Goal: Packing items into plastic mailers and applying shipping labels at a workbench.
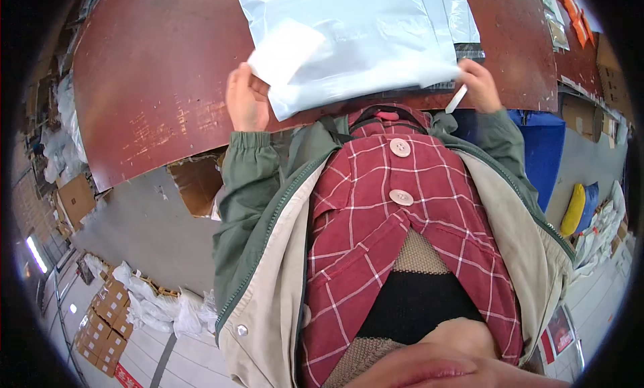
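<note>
A large pale grey plastic mailing bag (376, 39) lies across the table in front of me, its near edge folded and slightly lifted. Over its left side is a blank-looking white paper slip (287, 51), blurred at its edges. My left hand (247, 101) is at the slip's lower left corner, fingers curled and closed on it beside the bag's edge. At the bag's near right corner, my right hand (479, 86) is closed, pinching the bag. A narrow white strip-like piece (456, 99) sticks out below its fingers; its kind is unclear.
The reddish-brown worn table (154, 79) has its near edge close to my body. Beneath it stand an opened cardboard box (196, 185) and a blue bin-like object (542, 153). Orange packets (577, 19) lie at the far right. Stacked cartons (104, 327) stand at the lower left.
</note>
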The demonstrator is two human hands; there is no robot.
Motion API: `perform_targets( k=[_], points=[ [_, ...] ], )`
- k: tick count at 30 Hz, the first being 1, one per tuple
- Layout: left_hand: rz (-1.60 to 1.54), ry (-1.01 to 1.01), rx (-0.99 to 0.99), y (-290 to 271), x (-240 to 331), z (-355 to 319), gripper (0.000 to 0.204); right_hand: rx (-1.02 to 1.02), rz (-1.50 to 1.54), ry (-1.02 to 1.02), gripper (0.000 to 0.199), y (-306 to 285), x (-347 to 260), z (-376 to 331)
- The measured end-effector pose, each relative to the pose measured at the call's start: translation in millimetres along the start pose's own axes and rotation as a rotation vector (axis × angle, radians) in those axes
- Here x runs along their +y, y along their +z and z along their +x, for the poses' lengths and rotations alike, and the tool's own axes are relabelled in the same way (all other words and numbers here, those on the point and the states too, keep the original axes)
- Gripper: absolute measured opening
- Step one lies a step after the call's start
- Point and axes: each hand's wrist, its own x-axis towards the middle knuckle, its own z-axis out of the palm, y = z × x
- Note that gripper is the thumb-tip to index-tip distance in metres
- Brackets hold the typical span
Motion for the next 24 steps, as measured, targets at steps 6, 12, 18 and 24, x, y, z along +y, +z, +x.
perform_targets(
  k=[6,12,18,24],
  points=[
    [1.257,0.836,-0.156,30.2,-50.7,8.3,0.013,-0.341,-0.062,0.299,0.007,-65.6,-38.1,-29.8],
    [1.492,0.759,-0.407,38.6,-70.4,12.7,0.043,-0.061,-0.389,0.186,0.030,-34.9,-16.8,14.4],
    [1.732,0.679,-0.524,27.9,-79.0,54.6,0.108,0.415,-0.583,0.058,0.077,29.8,25.8,90.7],
    [1.765,0.587,-0.587,53.7,-102.8,55.6,0.122,0.245,-0.319,0.227,0.057,32.1,7.6,91.1]
  ],
)
